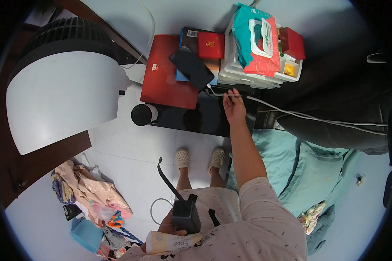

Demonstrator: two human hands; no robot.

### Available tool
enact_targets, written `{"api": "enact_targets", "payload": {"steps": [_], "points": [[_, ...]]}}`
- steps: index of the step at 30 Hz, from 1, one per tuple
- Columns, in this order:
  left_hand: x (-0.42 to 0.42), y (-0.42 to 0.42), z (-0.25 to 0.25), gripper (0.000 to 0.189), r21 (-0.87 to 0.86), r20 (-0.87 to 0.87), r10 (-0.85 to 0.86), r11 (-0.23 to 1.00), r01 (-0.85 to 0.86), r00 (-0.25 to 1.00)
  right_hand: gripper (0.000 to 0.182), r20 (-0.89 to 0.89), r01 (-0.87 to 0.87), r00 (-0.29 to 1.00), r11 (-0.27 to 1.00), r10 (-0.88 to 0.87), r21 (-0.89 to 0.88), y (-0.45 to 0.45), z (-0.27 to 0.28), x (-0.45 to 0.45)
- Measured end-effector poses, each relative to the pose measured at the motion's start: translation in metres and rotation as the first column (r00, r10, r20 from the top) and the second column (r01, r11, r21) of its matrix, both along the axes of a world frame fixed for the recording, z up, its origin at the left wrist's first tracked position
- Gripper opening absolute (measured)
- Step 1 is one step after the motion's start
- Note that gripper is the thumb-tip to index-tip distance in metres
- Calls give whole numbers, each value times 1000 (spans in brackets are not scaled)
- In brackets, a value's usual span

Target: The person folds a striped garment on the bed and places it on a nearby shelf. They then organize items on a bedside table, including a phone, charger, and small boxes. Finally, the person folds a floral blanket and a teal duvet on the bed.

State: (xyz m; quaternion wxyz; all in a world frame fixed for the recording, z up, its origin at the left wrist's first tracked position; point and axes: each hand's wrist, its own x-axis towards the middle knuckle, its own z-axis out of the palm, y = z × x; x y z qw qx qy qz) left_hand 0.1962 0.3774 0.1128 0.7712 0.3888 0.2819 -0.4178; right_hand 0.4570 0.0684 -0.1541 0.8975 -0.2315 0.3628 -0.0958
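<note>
My right hand (pixel 235 107) reaches over the black glossy tabletop (pixel 212 112), its fingers on a thin white cable (pixel 217 94). That cable runs to a white plug at the lower edge of a dark smartphone (pixel 192 68). The phone lies slantwise across a red folder (pixel 166 71) and some books. At my waist, my left hand (pixel 166 225) holds a dark grey box-shaped device (pixel 186 217) with a black strap (pixel 170 181) and a looped thin cable. A soft cream-and-yellow package (pixel 170 243) bearing writing sits against my body below that hand.
A teal-and-red wet-wipes pack (pixel 258 42) tops a clear plastic drawer box (pixel 248 78). A black-lidded jar (pixel 142 115) stands at the table's left edge. A large white fan (pixel 65 94) fills the left. Clothes (pixel 91 192) lie on the floor; green bedding (pixel 313 176) is at right.
</note>
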Motion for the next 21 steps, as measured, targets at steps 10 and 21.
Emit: {"api": "enact_targets", "payload": {"steps": [10, 21], "points": [[3, -3, -6, 85, 16, 39, -68, 998, 67, 997, 27, 25, -96, 995, 995, 95, 39, 2, -11, 29], [14, -22, 13, 84, 77, 46, 38, 996, -42, 998, 22, 118, -982, 186, 182, 975, 44, 9, 198, -222]]}}
